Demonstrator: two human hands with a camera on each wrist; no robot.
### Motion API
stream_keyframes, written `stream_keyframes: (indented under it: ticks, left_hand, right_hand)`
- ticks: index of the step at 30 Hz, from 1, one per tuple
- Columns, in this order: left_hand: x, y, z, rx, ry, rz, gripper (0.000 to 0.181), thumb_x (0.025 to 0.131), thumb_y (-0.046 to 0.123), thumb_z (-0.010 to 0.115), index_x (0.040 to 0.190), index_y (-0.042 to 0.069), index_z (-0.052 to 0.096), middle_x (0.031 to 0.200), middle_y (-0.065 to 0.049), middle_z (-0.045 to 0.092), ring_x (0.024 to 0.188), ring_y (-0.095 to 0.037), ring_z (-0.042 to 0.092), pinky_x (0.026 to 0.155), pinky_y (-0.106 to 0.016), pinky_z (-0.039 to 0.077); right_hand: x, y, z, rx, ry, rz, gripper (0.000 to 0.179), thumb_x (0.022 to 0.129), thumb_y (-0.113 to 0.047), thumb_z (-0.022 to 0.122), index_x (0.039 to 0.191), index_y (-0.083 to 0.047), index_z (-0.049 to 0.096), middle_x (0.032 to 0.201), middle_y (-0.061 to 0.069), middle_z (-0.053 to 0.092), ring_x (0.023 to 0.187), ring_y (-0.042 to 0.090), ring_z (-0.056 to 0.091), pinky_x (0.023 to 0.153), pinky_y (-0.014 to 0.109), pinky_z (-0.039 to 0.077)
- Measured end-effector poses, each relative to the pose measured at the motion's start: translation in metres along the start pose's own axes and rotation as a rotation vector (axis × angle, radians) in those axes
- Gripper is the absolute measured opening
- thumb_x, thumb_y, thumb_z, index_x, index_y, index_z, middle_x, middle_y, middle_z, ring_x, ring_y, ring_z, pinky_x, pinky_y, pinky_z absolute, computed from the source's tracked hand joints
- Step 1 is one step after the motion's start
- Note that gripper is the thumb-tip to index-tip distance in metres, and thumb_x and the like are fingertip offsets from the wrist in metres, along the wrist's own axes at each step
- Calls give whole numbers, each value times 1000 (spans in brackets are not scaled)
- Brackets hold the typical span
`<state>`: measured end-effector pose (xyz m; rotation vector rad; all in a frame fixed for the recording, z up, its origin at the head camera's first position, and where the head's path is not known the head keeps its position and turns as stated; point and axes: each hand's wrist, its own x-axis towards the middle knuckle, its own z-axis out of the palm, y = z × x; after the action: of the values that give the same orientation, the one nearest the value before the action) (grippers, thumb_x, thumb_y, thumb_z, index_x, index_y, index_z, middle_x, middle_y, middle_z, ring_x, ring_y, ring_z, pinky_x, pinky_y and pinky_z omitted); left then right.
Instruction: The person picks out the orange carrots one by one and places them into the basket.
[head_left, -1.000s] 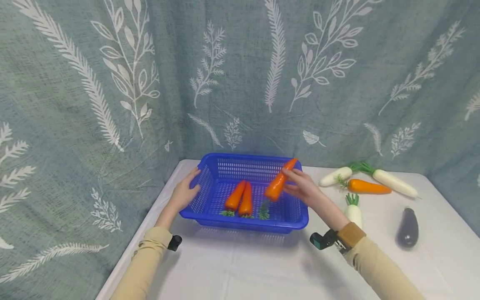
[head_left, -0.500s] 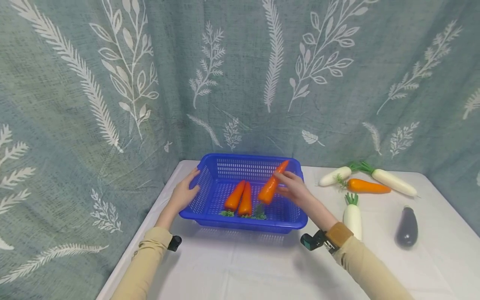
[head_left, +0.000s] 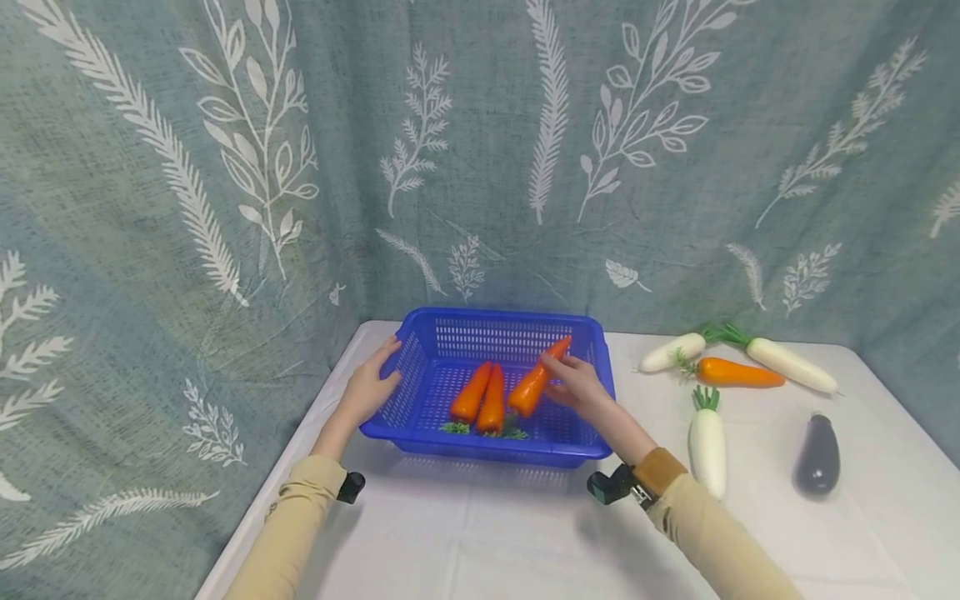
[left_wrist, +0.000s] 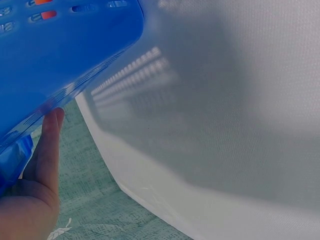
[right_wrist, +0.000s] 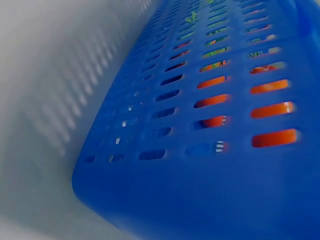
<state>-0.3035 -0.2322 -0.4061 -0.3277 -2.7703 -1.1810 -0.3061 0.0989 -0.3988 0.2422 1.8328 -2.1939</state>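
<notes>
A blue plastic basket (head_left: 480, 450) with slotted walls stands on the white-covered table. My left hand (head_left: 367, 386) holds its left end at the rim; in the left wrist view the thumb (left_wrist: 48, 150) lies against the blue wall. Over the basket's right half, my right hand (head_left: 577, 385) pinches an orange carrot (head_left: 529, 390), thick end low toward me and tip up to the right. Two more carrots (head_left: 469, 394) lie side by side inside, leafy ends toward me. In the right wrist view the basket wall (right_wrist: 225, 195) hides the hand, and orange shows through the slots.
Right of the basket lie a white radish (head_left: 707, 454) and a dark eggplant (head_left: 817, 457). Farther back are another carrot (head_left: 738, 372) and two more white radishes (head_left: 791, 365) with green tops. A patterned green curtain (head_left: 495, 167) hangs behind the table.
My right hand has moved left and lower into the basket with the carrot, bringing it beside the other two. The left hand has stayed at the basket's left end.
</notes>
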Motion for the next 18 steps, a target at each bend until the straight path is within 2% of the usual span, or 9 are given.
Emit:
stream_keyframes:
  ticks: [1, 4, 6, 7, 9, 13, 14, 15, 18]
  left_hand:
    - [0, 0, 0, 2, -1, -1, 54, 94, 1, 48, 146, -8, 36, 156, -22, 27, 142, -42, 24, 116, -53, 21]
    - [0, 0, 0, 0, -7, -9, 54, 95, 2, 47, 146, -7, 35, 156, -21, 26, 142, -42, 24, 115, -53, 21]
    - [1, 0, 0, -2, -12, -15, 54, 95, 2, 47, 147, -7, 35, 157, -20, 25, 142, -42, 23, 115, -54, 21]
    - [1, 0, 0, -4, -15, -18, 54, 95, 2, 47, 147, -6, 35, 157, -20, 25, 142, -42, 23, 115, -54, 21]
    - [2, -1, 0, -10, -19, -22, 54, 95, 2, 47, 147, -6, 34, 157, -20, 25, 143, -41, 23, 116, -53, 21]
    - [1, 0, -1, -9, -21, -21, 54, 95, 3, 47, 147, -6, 34, 157, -20, 25, 143, -42, 23, 115, -54, 21]
    - [1, 0, -1, -8, -22, -20, 54, 95, 3, 47, 147, -6, 34, 157, -20, 25, 143, -42, 22, 116, -54, 21]
    - [1, 0, -1, -8, -22, -21, 54, 95, 3, 47, 147, -6, 34, 157, -20, 24, 143, -42, 22, 115, -54, 21]
    - [1, 0, -1, -9, -22, -24, 55, 95, 2, 47, 147, -6, 34, 157, -20, 24, 143, -42, 22, 116, -54, 20]
  right_hand:
    - [6, 4, -2, 7, 5, 6, 58, 99, -22, 57, 139, 14, 35, 124, 24, 52, 103, 27, 61, 101, 43, 46]
    - [48, 36, -19, 31, -6, -3, 54, 92, -29, 69, 127, 8, 50, 114, 21, 60, 98, 28, 64, 89, 38, 55]
    - [83, 62, -35, 47, -28, -16, 51, 86, -32, 75, 114, 6, 57, 101, 19, 63, 87, 27, 67, 77, 35, 59]
    - [82, 61, -34, 40, -24, -15, 48, 86, -30, 76, 113, 5, 58, 100, 19, 64, 85, 27, 67, 75, 35, 59]
    - [100, 74, -40, -6, -8, -9, 51, 86, -29, 75, 114, 8, 56, 101, 21, 64, 85, 28, 68, 74, 36, 60]
    - [109, 82, -37, -110, 39, -10, 60, 85, -26, 77, 121, 13, 49, 103, 22, 61, 84, 29, 67, 74, 39, 60]
    - [122, 91, -40, -131, 56, -6, 61, 84, -25, 77, 120, 15, 48, 101, 23, 61, 82, 29, 67, 74, 39, 60]
    - [123, 93, -39, -141, 65, -11, 60, 82, -25, 79, 117, 15, 50, 97, 21, 60, 76, 26, 67, 69, 38, 60]
    - [103, 79, -22, -221, 110, 0, 51, 86, -20, 74, 116, 15, 52, 97, 21, 61, 72, 23, 66, 68, 38, 60]
